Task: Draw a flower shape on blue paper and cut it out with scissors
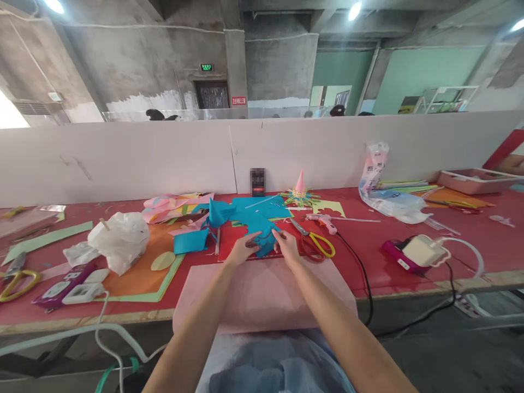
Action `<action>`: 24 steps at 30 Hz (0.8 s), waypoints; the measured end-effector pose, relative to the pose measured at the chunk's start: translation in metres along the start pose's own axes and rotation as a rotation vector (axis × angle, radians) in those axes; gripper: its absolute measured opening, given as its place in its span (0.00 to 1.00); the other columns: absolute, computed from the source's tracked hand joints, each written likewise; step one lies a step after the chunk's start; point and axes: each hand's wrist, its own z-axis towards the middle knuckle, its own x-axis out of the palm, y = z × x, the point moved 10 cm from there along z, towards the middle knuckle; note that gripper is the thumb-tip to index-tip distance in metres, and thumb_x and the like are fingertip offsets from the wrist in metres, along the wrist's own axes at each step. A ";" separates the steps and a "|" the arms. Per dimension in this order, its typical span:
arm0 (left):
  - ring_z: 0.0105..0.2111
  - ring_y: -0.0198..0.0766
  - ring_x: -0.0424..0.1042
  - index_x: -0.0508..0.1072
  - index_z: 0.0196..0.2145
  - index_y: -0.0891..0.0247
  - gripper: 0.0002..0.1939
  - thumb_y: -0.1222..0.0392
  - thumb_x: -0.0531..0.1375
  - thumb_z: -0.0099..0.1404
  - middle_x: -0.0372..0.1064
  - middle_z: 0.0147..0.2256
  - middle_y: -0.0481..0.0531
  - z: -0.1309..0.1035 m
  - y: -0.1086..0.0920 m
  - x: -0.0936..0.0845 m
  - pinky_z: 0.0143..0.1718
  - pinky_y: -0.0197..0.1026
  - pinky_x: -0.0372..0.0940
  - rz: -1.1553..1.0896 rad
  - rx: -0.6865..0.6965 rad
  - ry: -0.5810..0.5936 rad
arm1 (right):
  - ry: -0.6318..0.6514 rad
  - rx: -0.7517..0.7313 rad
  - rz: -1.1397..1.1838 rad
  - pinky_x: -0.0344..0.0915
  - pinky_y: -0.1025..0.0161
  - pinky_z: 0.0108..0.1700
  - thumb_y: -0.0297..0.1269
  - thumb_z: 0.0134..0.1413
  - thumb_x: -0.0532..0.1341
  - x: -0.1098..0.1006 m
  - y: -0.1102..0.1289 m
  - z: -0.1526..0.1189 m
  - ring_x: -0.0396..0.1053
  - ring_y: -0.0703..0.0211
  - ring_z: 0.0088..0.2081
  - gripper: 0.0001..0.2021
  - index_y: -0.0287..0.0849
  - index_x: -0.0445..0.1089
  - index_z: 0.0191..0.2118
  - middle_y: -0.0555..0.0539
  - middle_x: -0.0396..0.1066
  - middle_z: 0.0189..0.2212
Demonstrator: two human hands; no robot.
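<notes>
Both hands are at the middle of the red table. My left hand (244, 249) has its fingers closed on the left edge of a cut blue paper piece (267, 243). On the other side, my right hand (287, 245) pinches the right edge of that same piece. Behind them lies a larger blue sheet (262, 208) with cut edges. A curled blue paper (220, 213) and a blue rectangle (190, 241) are to the left. Scissors with yellow handles (321, 244) and a pink glue gun (323, 220) rest on the right of my right hand.
A pink paper cone (301, 181) stands near the white partition (172, 158). Left are a white plastic bag (119, 240), a purple power strip (65, 286) and more scissors (18, 278). Right are another power strip (405, 256), a plastic package (388, 199) and a pink basket (477, 183).
</notes>
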 end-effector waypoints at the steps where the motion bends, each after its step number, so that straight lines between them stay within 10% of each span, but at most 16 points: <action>1: 0.39 0.43 0.73 0.66 0.55 0.62 0.31 0.56 0.64 0.53 0.73 0.45 0.54 0.000 0.002 0.002 0.40 0.43 0.68 -0.016 0.001 0.012 | -0.010 -0.005 0.007 0.55 0.69 0.15 0.58 0.43 0.61 -0.001 0.000 0.000 0.58 0.66 0.10 0.21 0.42 0.63 0.23 0.54 0.62 0.08; 16: 0.39 0.41 0.73 0.61 0.59 0.59 0.38 0.55 0.66 0.51 0.69 0.50 0.56 -0.003 -0.007 0.016 0.38 0.41 0.68 -0.153 -0.015 0.093 | -0.038 -0.029 -0.021 0.52 0.67 0.12 0.59 0.45 0.60 -0.005 0.004 -0.001 0.56 0.63 0.09 0.22 0.46 0.56 0.22 0.56 0.59 0.06; 24: 0.28 0.42 0.74 0.74 0.46 0.65 0.27 0.49 0.65 0.51 0.76 0.33 0.53 0.006 0.011 0.002 0.33 0.44 0.69 -0.160 -0.089 -0.024 | 0.089 -0.047 -0.104 0.56 0.65 0.14 0.60 0.46 0.59 0.013 0.005 -0.002 0.61 0.59 0.11 0.22 0.46 0.55 0.22 0.55 0.61 0.07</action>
